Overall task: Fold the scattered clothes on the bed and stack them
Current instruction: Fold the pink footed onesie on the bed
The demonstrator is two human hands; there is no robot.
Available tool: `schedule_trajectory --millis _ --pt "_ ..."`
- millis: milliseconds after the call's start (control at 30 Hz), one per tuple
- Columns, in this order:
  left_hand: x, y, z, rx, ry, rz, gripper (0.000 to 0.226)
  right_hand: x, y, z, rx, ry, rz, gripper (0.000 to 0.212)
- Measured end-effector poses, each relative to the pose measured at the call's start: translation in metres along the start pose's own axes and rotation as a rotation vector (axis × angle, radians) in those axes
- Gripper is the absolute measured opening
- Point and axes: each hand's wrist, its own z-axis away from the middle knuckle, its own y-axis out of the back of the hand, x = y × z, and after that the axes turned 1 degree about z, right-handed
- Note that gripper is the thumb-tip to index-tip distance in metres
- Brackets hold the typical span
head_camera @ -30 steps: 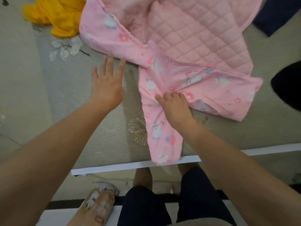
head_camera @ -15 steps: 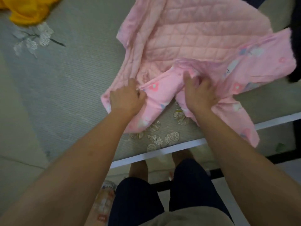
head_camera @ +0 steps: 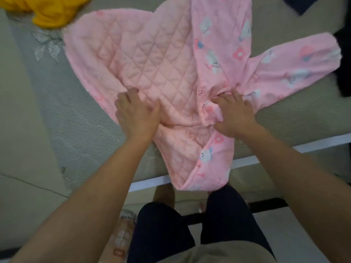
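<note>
A pink quilted jacket [head_camera: 152,61] lies spread open on the bed, its quilted lining facing up and its printed outer side showing on the right flap and sleeve. One sleeve [head_camera: 296,67] stretches out to the right, and a lower part hangs over the bed's near edge. My left hand [head_camera: 136,114] rests on the lining near its lower left edge, its fingers curled over a fold of fabric. Beside the front opening, my right hand [head_camera: 233,112] pinches a bunched bit of the printed fabric.
A yellow garment [head_camera: 51,10] lies at the top left of the grey patterned bed cover [head_camera: 62,111]. Dark clothes sit at the top right [head_camera: 302,4] and right edge [head_camera: 343,63]. The bed's white edge [head_camera: 152,182] runs in front of my legs.
The jacket has been opened out and spread flat, more lining showing. Both hands moved from the bunched middle to lower spots on the fabric, left and right of the opening.
</note>
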Motion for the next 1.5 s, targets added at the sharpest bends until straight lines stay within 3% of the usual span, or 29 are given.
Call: schedule_trajectory --millis 67,167,233,267,333,400,467,533,600,667,700,767,833,867,1033,1100,1167,1233,1333,1400,1433,1467,1500 --pt "-0.006 0.003 -0.017 0.077 0.261 -0.018 0.094 -0.013 0.002 0.005 -0.001 -0.137 -0.112 0.087" --pt "-0.022 0.003 -0.030 -0.068 0.733 0.208 0.122 -0.043 -0.010 0.012 0.037 -0.327 -0.327 0.110" --pt "-0.039 -0.001 -0.024 -0.177 0.910 0.517 0.123 -0.056 -0.024 0.018 0.167 -0.261 -0.362 0.090" --pt "-0.045 0.001 -0.017 -0.206 0.889 0.609 0.115 -0.057 -0.028 0.021 0.228 -0.209 -0.354 0.075" --pt "-0.057 0.010 -0.008 -0.163 0.704 0.553 0.083 -0.051 -0.017 0.025 0.326 -0.199 -0.354 0.051" --pt "-0.059 0.034 -0.015 0.037 0.557 0.395 0.048 -0.045 0.014 0.026 0.496 -0.310 -0.476 0.034" --pt "-0.055 0.068 -0.037 0.333 0.459 0.335 0.047 -0.044 0.051 0.031 0.752 -0.388 -0.604 0.029" --pt "-0.050 0.095 -0.058 0.573 0.363 0.363 0.051 -0.055 0.079 0.039 1.009 -0.259 -0.733 0.035" --pt "-0.045 0.107 -0.069 0.636 0.282 0.322 0.066 -0.072 0.088 0.048 1.141 -0.086 -0.782 0.040" --pt "-0.028 0.106 -0.060 0.423 0.214 0.128 0.077 -0.084 0.080 0.051 1.103 -0.037 -0.732 0.040" --pt "-0.019 0.097 -0.050 0.277 0.108 0.046 0.073 -0.087 0.070 0.048 0.996 -0.043 -0.665 0.039" --pt "-0.007 0.069 -0.024 -0.080 -0.129 -0.040 0.065 -0.085 0.043 0.035 0.587 -0.081 -0.428 0.038" --pt "-0.015 0.037 -0.010 -0.395 -0.157 -0.068 0.064 -0.082 0.020 0.027 0.206 -0.112 -0.309 0.040" --pt "-0.025 0.024 -0.007 -0.469 -0.120 -0.053 0.063 -0.081 0.013 0.026 0.129 -0.122 -0.309 0.043" --pt "-0.053 0.006 0.002 -0.405 -0.159 0.111 0.051 -0.089 0.000 0.033 0.180 -0.080 -0.292 0.072" --pt "-0.053 0.010 -0.001 -0.356 -0.135 0.225 0.045 -0.089 0.000 0.031 0.069 -0.015 -0.261 0.064" --pt "-0.045 0.021 -0.008 -0.274 -0.076 0.323 0.041 -0.089 0.007 0.025 0.043 -0.010 -0.234 0.038" --pt "-0.030 0.034 -0.020 -0.083 -0.014 0.465 0.036 -0.092 0.018 0.017 0.231 -0.046 -0.264 0.026" --pt "-0.004 0.049 -0.039 0.272 0.071 0.730 0.037 -0.101 0.031 0.013 0.714 -0.053 -0.431 0.025" --pt "0.012 0.049 -0.041 0.421 0.116 0.831 0.041 -0.103 0.030 0.013 0.935 0.002 -0.488 0.025" --pt "0.018 0.045 -0.040 0.380 0.106 0.828 0.042 -0.102 0.026 0.012 0.951 0.057 -0.457 0.026" --pt "0.018 0.034 -0.040 0.221 0.027 0.767 0.041 -0.098 0.017 0.008 0.864 0.127 -0.383 0.029" --pt "0.018 0.025 -0.038 -0.068 -0.090 0.620 0.036 -0.092 0.006 0.002 0.657 0.186 -0.256 0.035"
